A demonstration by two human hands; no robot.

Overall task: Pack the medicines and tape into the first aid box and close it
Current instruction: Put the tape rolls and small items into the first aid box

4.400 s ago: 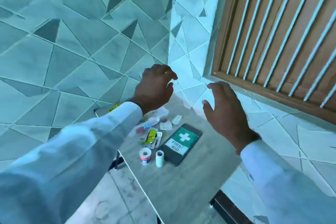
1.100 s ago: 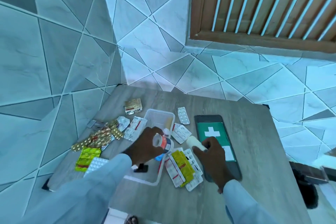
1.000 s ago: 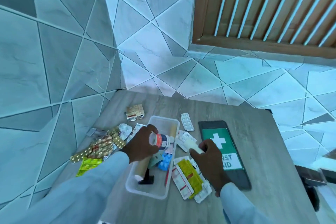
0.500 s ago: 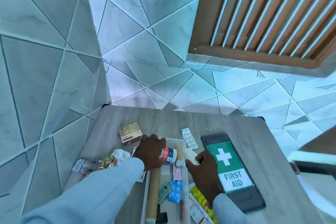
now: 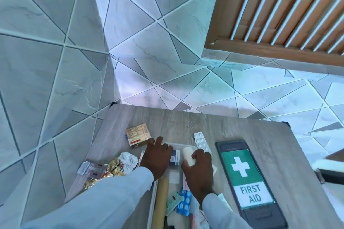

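Note:
The clear plastic first aid box [image 5: 186, 144] lies open on the wooden table, its near end cut off by the frame's bottom edge. My left hand [image 5: 157, 157] grips a red, white and blue tape roll [image 5: 176, 157] at the box's far end. Right beside it, my right hand [image 5: 199, 170] holds a white bandage roll [image 5: 187, 155], also at the far end. Inside the box lie a tan roll [image 5: 162, 201] and blue blister packs [image 5: 184, 203]. The dark lid with the green FIRST AID label [image 5: 243, 174] lies flat to the right of the box.
A white blister strip [image 5: 201, 141] lies just past the box. A tan medicine carton [image 5: 138, 135] sits to the far left, with gold and silver blister packs [image 5: 115, 166] heaped along the table's left side. Tiled walls enclose the far and left edges.
Both hands have carried their rolls from above the middle of the box to its far end and lowered them in. The view has tilted up, cutting off the box's near half.

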